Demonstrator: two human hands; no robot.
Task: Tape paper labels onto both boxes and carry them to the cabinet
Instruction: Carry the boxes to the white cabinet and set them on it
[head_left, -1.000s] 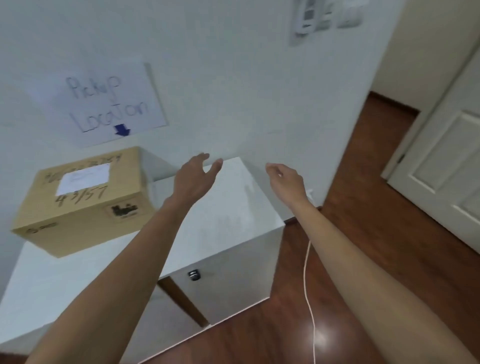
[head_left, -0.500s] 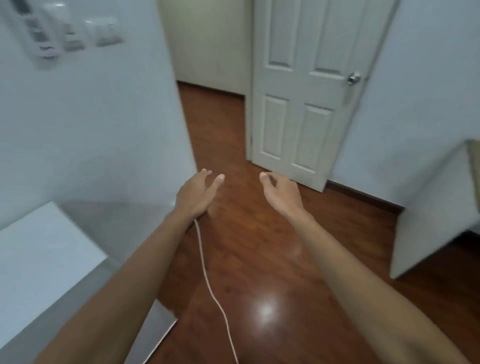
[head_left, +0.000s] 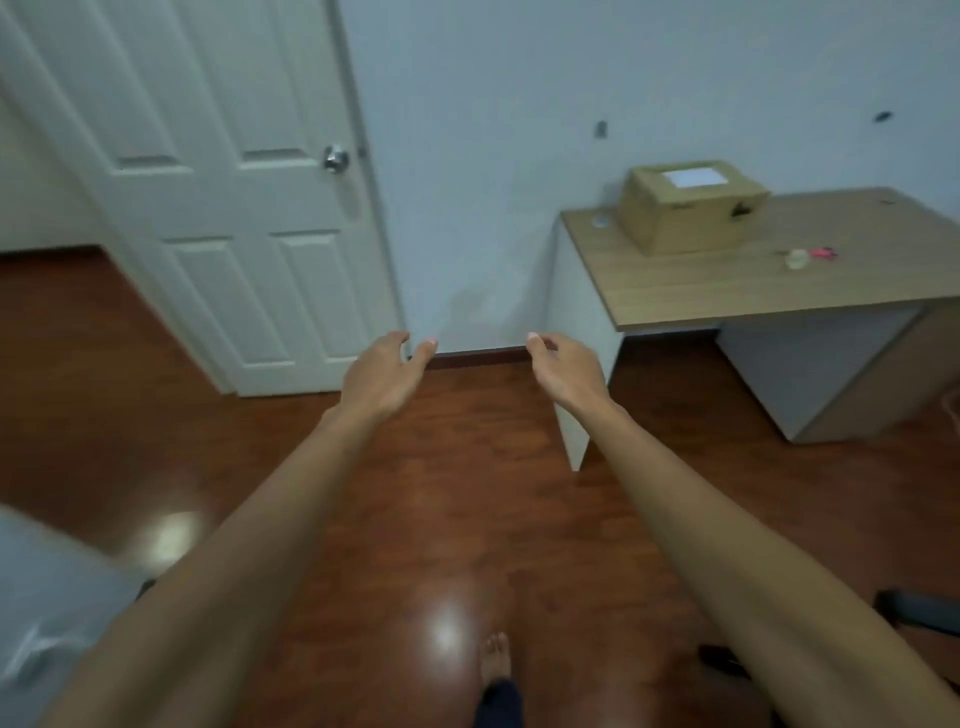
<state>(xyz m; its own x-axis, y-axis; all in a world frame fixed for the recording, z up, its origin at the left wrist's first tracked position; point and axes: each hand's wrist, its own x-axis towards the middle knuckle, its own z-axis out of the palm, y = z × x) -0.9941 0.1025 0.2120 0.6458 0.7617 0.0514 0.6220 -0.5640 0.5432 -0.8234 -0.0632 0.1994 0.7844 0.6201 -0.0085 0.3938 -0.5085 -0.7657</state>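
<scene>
white door (head_left: 218, 208): swung into view at left as the head turned off the cabinet and its delivered box.
left hand (head_left: 382, 371): empty, fingers loosely spread.
right hand (head_left: 563, 371): empty, fingers relaxed.
cardboard box (head_left: 691, 208): labelled, resting on desk (head_left: 727, 280) at right, likely next to carry.

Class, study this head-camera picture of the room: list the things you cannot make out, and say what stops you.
- Paper label on the cardboard box: any writing is too small and blurred.
- Small items on the desk: too small to identify.
- Desk: its right end is cut off by the picture's edge.
- Dark object at lower right: cut off and partly behind the right forearm.
- Pale surface at lower left: blurred.
</scene>
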